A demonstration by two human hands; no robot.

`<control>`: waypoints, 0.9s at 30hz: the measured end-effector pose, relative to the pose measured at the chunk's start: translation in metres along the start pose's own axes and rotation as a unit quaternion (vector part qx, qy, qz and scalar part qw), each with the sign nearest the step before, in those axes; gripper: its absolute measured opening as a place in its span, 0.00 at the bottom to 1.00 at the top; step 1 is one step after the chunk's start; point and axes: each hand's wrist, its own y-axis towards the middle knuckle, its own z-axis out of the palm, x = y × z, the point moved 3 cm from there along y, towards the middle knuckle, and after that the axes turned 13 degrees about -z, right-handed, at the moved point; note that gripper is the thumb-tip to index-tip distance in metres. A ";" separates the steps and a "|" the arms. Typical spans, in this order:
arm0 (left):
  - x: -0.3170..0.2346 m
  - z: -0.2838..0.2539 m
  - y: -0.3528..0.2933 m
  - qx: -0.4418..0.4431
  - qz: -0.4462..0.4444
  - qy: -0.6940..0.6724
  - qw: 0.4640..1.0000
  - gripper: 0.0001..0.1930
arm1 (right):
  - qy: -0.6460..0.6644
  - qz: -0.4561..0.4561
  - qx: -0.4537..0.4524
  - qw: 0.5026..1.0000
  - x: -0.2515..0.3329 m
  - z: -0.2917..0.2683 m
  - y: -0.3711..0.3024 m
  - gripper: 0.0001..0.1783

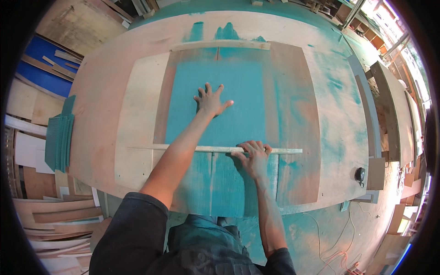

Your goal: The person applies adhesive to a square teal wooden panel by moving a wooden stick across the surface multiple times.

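My left hand (211, 101) lies with fingers spread on a square teal panel (192, 123) in the middle of the worktable. Along the panel's near edge runs a thin, pale wooden strip (215, 149), set crosswise. My right hand (252, 156) is closed over this strip right of its middle, fingers on the far side and thumb toward the left. A second wooden strip (197, 45) lies across the far side, a little beyond the panel. Beneath these is a brown board (298, 101) stained with teal dust.
A black tape measure (360, 174) sits near the table's right edge. Stacked teal slats (58, 142) stand at the left edge. Cut boards (64, 215) are piled at the lower left. An orange cord (339, 254) trails over the floor at lower right.
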 end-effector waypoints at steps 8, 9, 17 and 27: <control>-0.021 -0.013 0.101 -0.019 -0.006 0.003 1.000 0.50 | -0.006 -0.009 0.004 1.000 -0.046 0.019 0.081 0.23; -0.023 -0.013 0.111 -0.023 -0.007 0.000 1.000 0.50 | -0.008 -0.009 0.009 1.000 -0.050 0.022 0.091 0.24; -0.050 -0.040 0.197 -0.040 -0.012 -0.003 0.999 0.50 | -0.012 0.014 0.034 0.999 -0.095 0.039 0.175 0.22; -0.047 -0.037 0.171 -0.013 -0.011 -0.016 1.000 0.50 | -0.011 0.001 0.036 0.999 -0.094 0.037 0.157 0.22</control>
